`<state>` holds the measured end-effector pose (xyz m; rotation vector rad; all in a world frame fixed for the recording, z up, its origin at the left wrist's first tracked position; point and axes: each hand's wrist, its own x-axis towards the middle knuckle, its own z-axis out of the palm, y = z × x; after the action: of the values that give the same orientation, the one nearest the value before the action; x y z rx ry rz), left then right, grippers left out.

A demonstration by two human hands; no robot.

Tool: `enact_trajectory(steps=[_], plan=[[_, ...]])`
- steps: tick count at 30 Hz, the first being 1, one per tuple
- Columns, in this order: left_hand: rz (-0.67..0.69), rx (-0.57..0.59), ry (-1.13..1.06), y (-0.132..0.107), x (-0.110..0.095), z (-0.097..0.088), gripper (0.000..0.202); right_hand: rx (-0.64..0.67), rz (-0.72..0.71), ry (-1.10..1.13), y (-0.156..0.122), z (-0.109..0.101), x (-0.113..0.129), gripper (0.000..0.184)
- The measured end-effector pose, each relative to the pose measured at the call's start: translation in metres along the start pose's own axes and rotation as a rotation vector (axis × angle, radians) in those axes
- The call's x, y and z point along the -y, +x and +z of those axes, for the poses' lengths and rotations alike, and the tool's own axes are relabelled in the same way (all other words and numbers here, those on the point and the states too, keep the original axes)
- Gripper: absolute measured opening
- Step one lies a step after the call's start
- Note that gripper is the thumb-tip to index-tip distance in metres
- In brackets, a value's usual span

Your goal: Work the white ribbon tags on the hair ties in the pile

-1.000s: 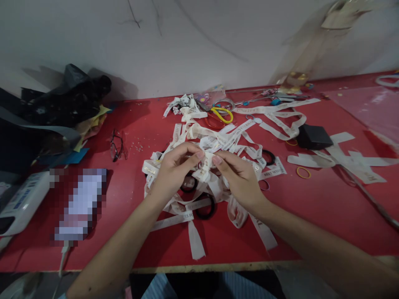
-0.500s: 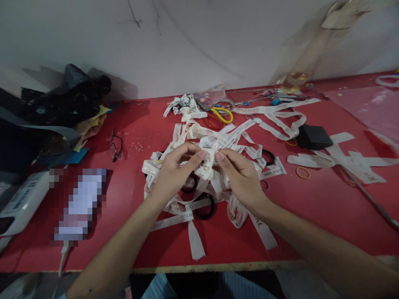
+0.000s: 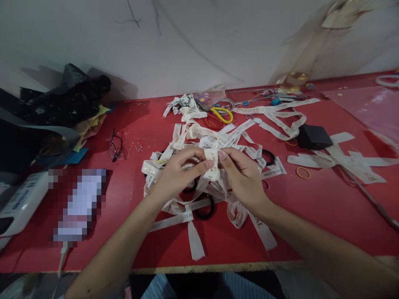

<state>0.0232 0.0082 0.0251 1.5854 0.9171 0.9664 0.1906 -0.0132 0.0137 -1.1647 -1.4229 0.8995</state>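
Between my two hands is a white printed ribbon (image 3: 213, 171), bunched into a small folded shape. My left hand (image 3: 183, 166) pinches it from the left with thumb and forefinger. From the other side, the thumb and fingers of my right hand (image 3: 243, 172) close on its right edge. Under and around both hands lies a tangled heap of white printed ribbons (image 3: 199, 131). A black hair tie (image 3: 205, 207) rests in the heap below my hands, and another black hair tie (image 3: 268, 157) lies to the right.
Scissors with a yellow handle (image 3: 225, 115) lie behind the heap. A black box (image 3: 314, 137) and a yellow rubber band (image 3: 303, 172) are to the right. At the left are eyeglasses (image 3: 115, 145), a blurred phone (image 3: 81, 205) on a cable, and a black plastic bag (image 3: 71, 97).
The folded ribbon has turned and shifted slightly right in my fingers. My left thumb has moved right across its front, and my right thumb sits a little further right.
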Motion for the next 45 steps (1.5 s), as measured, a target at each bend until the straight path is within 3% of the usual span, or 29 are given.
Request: enact_trajectory(steps=[9, 15, 26, 34, 45], plan=[[-0.029, 0.015, 0.022, -0.001, 0.0, 0.0, 0.018, -0.025, -0.018, -0.04, -0.002, 0.0, -0.002, 0.028], [0.066, -0.098, 0.134, 0.001, 0.001, -0.001, 0.017, -0.033, 0.002, -0.046, -0.002, 0.0, 0.001, 0.027], [0.135, -0.116, 0.196, 0.001, -0.001, -0.001, 0.016, -0.064, 0.004, -0.068, -0.003, 0.001, 0.003, 0.024], [0.1, 0.034, 0.272, 0.0, -0.01, 0.001, 0.021, -0.052, -0.03, -0.065, -0.001, 0.001, 0.003, 0.023], [0.099, 0.04, 0.229, -0.002, -0.009, 0.003, 0.016, -0.042, -0.051, -0.072, -0.002, 0.0, 0.002, 0.021]])
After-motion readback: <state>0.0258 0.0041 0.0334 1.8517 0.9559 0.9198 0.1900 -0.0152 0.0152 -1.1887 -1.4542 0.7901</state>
